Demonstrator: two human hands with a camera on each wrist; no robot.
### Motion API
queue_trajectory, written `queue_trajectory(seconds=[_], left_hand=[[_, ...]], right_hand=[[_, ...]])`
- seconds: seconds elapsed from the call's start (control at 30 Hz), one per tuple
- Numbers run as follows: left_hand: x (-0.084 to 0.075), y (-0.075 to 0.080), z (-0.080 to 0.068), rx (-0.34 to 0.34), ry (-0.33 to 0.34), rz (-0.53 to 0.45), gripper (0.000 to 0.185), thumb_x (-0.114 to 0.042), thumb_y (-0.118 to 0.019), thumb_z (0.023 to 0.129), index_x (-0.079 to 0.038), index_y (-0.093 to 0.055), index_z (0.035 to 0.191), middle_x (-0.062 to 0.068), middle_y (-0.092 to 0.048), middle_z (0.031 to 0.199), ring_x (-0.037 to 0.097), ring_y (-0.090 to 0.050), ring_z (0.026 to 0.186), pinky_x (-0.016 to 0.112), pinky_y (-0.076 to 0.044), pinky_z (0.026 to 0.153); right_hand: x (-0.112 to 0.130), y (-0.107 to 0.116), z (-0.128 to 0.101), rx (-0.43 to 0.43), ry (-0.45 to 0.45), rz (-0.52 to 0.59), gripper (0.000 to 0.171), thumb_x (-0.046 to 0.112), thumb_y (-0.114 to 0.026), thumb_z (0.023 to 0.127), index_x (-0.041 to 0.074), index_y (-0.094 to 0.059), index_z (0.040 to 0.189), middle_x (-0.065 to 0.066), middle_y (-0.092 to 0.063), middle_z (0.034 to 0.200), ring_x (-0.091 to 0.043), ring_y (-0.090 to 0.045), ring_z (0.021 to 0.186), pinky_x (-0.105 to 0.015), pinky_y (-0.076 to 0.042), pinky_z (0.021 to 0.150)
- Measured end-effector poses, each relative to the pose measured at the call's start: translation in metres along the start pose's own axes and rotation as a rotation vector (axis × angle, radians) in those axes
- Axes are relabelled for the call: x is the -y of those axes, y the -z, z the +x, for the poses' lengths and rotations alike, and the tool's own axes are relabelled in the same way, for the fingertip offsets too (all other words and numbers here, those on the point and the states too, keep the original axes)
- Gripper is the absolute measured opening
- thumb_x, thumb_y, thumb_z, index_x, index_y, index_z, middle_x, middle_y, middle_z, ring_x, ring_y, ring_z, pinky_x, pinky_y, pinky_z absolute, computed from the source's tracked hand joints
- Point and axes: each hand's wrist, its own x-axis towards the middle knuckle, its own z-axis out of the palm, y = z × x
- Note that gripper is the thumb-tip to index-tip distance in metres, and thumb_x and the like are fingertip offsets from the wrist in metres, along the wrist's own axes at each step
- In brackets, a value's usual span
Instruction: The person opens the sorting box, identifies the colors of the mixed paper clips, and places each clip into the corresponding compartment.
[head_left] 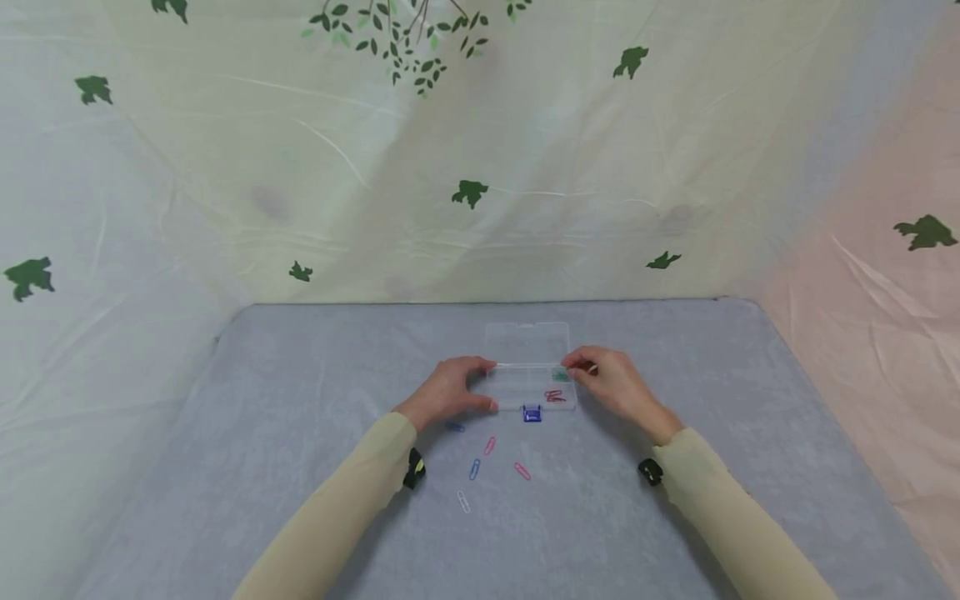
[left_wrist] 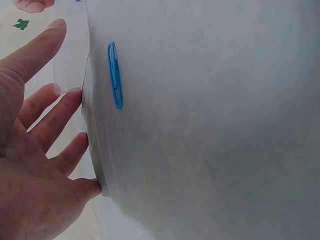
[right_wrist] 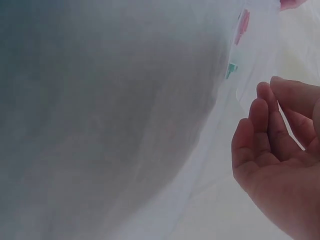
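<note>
I see my left hand (head_left: 450, 390) gripping the clear box's (head_left: 531, 385) 9 o'clock end on the desk (head_left: 300, 392); my right hand (head_left: 611, 382) pinches its 3 o'clock edge, fingers curled; loose paper clips (head_left: 489, 467) lie at 6 o'clock.

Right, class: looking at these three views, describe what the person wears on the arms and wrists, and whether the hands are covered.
Both arms wear long, close-fitting pale yellow-beige sleeves that end at the wrists. A small black device sits at each wrist: the left one shows a yellow-green mark, the right one is plain black. The left hand and right hand are bare, with no gloves; no rings show.
</note>
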Motion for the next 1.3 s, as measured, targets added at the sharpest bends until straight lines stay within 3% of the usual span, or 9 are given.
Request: queue_trajectory(seconds=[0.27, 0.57, 0.9, 1.1, 1.3], left_hand=[[0.0, 0.001, -0.001, -0.005, -0.011, -0.002, 0.068, -0.025, -0.088, 0.085, -0.01, -0.059, 0.145, 0.011, -0.057, 0.148, 0.03, -0.047, 0.142, 0.045, -0.036, 0.12], [0.0, 0.002, -0.003, 0.001, -0.009, -0.005, 0.069, -0.026, -0.088, 0.085, -0.011, -0.058, 0.146, 0.01, -0.057, 0.149, 0.03, -0.047, 0.143, 0.045, -0.035, 0.12], [-0.003, 0.005, -0.007, 0.023, 0.014, 0.025, 0.075, -0.032, -0.086, 0.087, -0.015, -0.053, 0.152, 0.008, -0.054, 0.152, 0.029, -0.048, 0.142, 0.046, -0.038, 0.118], [0.002, 0.01, -0.013, 0.011, -0.041, 0.034, 0.084, -0.033, -0.085, 0.088, -0.014, -0.044, 0.158, 0.009, -0.048, 0.158, 0.028, -0.041, 0.148, 0.044, -0.033, 0.122], [0.009, 0.02, -0.024, -0.086, -0.178, 0.079, 0.058, -0.026, -0.082, 0.091, -0.005, -0.062, 0.142, 0.012, -0.065, 0.139, 0.031, -0.056, 0.134, 0.046, -0.041, 0.116]], right_hand=[[-0.006, 0.009, -0.011, 0.0, 0.023, -0.015, 0.029, 0.01, -0.076, 0.095, 0.001, -0.072, 0.122, -0.014, -0.069, 0.12, -0.032, -0.064, 0.109, -0.051, -0.056, 0.089], [-0.01, 0.011, -0.013, 0.174, 0.006, -0.018, 0.068, 0.029, -0.084, 0.089, 0.001, -0.057, 0.145, -0.018, -0.061, 0.139, -0.034, -0.058, 0.119, -0.055, -0.048, 0.103], [-0.007, 0.01, -0.01, 0.245, -0.026, -0.042, 0.07, 0.028, -0.083, 0.09, 0.003, -0.054, 0.149, -0.017, -0.061, 0.141, -0.032, -0.059, 0.119, -0.054, -0.048, 0.104], [-0.007, 0.009, -0.009, 0.239, -0.009, -0.043, 0.069, 0.029, -0.084, 0.089, 0.003, -0.056, 0.147, -0.017, -0.062, 0.138, -0.031, -0.059, 0.116, -0.054, -0.049, 0.101], [-0.008, 0.009, -0.01, 0.231, -0.028, -0.033, 0.071, 0.029, -0.085, 0.088, 0.005, -0.057, 0.148, -0.015, -0.062, 0.14, -0.03, -0.058, 0.117, -0.054, -0.048, 0.104]])
